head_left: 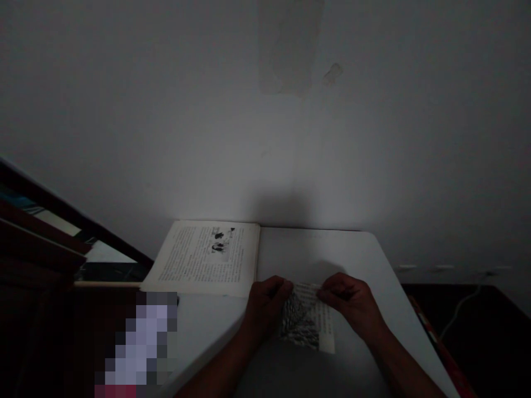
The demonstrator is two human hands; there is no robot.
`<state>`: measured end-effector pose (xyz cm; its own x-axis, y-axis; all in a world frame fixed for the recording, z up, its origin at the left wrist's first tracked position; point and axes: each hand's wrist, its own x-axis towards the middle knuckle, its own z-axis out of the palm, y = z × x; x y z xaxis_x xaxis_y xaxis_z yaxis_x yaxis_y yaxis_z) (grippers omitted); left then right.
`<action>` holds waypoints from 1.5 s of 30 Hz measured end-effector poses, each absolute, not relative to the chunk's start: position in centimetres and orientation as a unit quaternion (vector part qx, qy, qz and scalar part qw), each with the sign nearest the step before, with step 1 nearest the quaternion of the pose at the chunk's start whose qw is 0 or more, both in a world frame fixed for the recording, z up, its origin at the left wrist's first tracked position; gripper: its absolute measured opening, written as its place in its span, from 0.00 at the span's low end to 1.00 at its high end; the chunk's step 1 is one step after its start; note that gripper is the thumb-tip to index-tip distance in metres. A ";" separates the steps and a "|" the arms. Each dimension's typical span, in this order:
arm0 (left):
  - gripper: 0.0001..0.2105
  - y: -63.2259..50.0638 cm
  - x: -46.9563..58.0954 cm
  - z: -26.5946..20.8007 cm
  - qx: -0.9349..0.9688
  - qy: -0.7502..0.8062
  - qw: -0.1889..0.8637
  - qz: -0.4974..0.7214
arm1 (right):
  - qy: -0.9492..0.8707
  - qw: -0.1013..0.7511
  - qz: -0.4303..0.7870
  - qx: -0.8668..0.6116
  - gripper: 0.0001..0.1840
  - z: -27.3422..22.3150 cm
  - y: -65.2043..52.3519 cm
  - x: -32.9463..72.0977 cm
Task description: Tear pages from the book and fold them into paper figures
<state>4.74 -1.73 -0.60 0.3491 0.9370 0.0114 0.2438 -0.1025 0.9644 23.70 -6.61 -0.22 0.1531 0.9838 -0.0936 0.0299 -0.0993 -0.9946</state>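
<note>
A small printed sheet of paper [327,326], with a dark patterned picture on its left and lower part, lies between my hands above the white table. My left hand [269,301] pinches its upper left corner between thumb and fingers. At the upper right edge, my right hand [346,298] has thumb and fingertips closed on the paper. Dim light hides fine detail of the print and of any folds.
An open book [186,257] with text and a small picture lies at the back left of the white table [307,254]. Behind stands a stained wall [199,110]. A pixelated patch covers the table's left front. A pale cable [460,301] hangs at the right.
</note>
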 end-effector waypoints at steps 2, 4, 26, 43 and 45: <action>0.16 -1.8 4.7 -0.5 0.656 0.451 0.493 0.351 | -0.433 0.505 0.482 -0.571 0.10 -0.4 -6.6 23.7; 0.16 -1.8 4.7 -0.3 0.654 0.452 0.496 0.351 | -0.424 0.505 0.488 -0.572 0.10 -0.5 -6.6 23.8; 0.15 -2.2 4.9 0.1 0.653 0.465 0.458 0.384 | -0.412 0.534 0.481 -0.560 0.17 -0.4 -6.6 23.3; 0.14 -2.6 5.7 -0.3 0.562 0.470 0.539 0.415 | -0.455 0.456 0.624 -0.442 0.16 0.0 -6.4 22.5; 0.14 -2.5 5.8 -0.5 0.538 0.462 0.567 0.418 | -0.460 0.455 0.623 -0.440 0.16 0.1 -6.3 22.6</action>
